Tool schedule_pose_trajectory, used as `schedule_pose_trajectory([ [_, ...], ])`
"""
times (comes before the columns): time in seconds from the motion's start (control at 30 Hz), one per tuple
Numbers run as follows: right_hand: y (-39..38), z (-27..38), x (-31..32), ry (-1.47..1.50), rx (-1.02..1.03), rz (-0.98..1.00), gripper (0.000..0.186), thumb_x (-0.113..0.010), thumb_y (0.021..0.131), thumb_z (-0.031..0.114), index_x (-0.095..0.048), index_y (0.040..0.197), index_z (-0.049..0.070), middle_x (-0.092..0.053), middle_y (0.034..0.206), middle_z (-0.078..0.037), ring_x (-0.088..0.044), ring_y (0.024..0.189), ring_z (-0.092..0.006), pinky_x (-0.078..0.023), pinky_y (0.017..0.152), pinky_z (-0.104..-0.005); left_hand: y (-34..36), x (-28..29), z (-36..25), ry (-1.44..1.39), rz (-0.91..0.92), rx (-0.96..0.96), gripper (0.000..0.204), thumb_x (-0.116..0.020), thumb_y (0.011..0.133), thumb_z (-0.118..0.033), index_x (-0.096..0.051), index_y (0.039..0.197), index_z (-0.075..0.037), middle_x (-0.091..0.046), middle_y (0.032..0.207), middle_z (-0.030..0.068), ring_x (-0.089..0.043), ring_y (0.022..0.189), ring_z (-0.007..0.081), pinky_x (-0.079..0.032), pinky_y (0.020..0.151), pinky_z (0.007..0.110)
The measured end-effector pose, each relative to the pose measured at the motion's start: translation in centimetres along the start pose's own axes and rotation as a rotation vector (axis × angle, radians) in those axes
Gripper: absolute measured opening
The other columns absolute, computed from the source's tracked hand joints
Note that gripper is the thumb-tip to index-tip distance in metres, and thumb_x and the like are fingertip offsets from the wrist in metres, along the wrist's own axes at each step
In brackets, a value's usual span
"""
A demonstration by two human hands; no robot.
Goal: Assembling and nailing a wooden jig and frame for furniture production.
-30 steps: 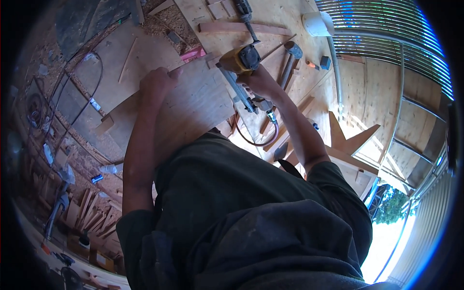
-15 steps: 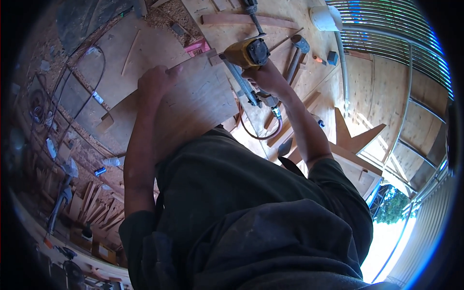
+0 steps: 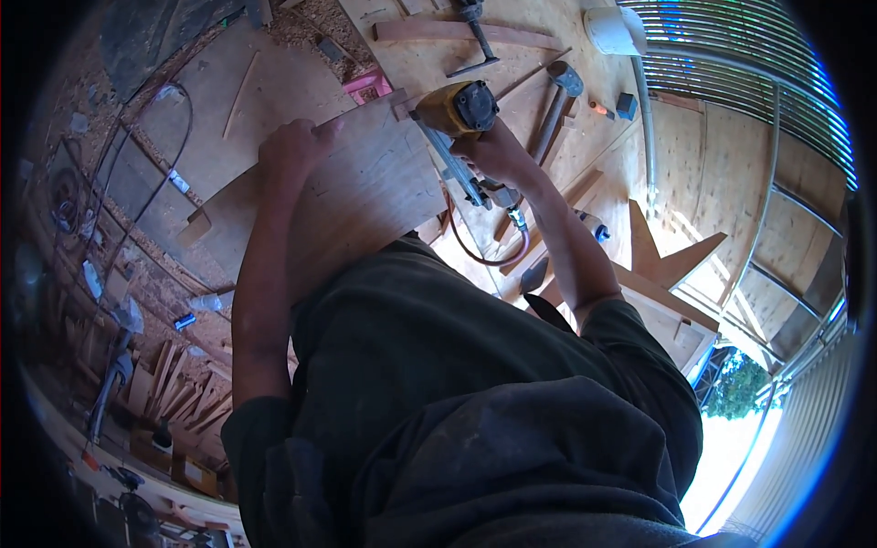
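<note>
My right hand is closed around the grip of a nail gun with a yellow and black head. The gun's nose and grey magazine lie against the right end of a wide wooden panel, by a small batten at its far corner. My left hand grips the panel's far edge, thumb along the near face. The panel leans tilted in front of my body. A reddish air hose loops from the gun's grip. Exactly where the nose touches is hidden.
On the plywood worktop to the right lie a hammer, a bar clamp, a wood strip and a dark blue block. A white bucket stands farther off. Cables and wood scraps cover the floor at left.
The nail gun and my right hand have shifted slightly left and nearer, closer against the panel's right end. My left hand keeps its grip on the panel.
</note>
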State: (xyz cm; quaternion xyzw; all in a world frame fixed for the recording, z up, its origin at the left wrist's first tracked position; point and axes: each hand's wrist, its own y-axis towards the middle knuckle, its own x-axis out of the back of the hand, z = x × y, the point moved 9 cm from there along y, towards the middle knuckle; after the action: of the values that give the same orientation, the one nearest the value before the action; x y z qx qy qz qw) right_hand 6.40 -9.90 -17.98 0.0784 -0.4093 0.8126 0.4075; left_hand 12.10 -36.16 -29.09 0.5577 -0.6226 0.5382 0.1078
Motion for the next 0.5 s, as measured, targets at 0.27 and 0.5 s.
schedule_pose_trajectory([
  [0.27, 1.7, 1.2, 0.3, -0.143, 0.06, -0.026, 0.022, -0.067, 0.085, 0.007, -0.059, 0.105, 0.003, -0.056, 0.073, -0.002, -0.054, 0.061, -0.0106, -0.045, 0.053, -0.0264, 0.4, 1.8, -0.3, 0.026, -0.021, -0.014, 0.068, -0.048, 0.088, -0.068, -0.072, 0.108, -0.008, -0.07, 0.105, 0.0191, -0.066, 0.103, 0.0368, -0.05, 0.089, 0.048],
  [0.5, 0.0, -2.2, -0.3, -0.029, -0.06, 0.042, 0.026, -0.067, 0.081, 0.01, -0.063, 0.104, 0.0, -0.062, 0.076, -0.006, -0.06, 0.066, -0.0169, -0.05, 0.061, -0.0298, -1.0, -1.7, 0.7, -0.005, 0.057, 0.046, 0.073, -0.047, 0.086, -0.07, -0.07, 0.114, -0.005, -0.068, 0.111, 0.0227, -0.063, 0.11, 0.0389, -0.048, 0.095, 0.046],
])
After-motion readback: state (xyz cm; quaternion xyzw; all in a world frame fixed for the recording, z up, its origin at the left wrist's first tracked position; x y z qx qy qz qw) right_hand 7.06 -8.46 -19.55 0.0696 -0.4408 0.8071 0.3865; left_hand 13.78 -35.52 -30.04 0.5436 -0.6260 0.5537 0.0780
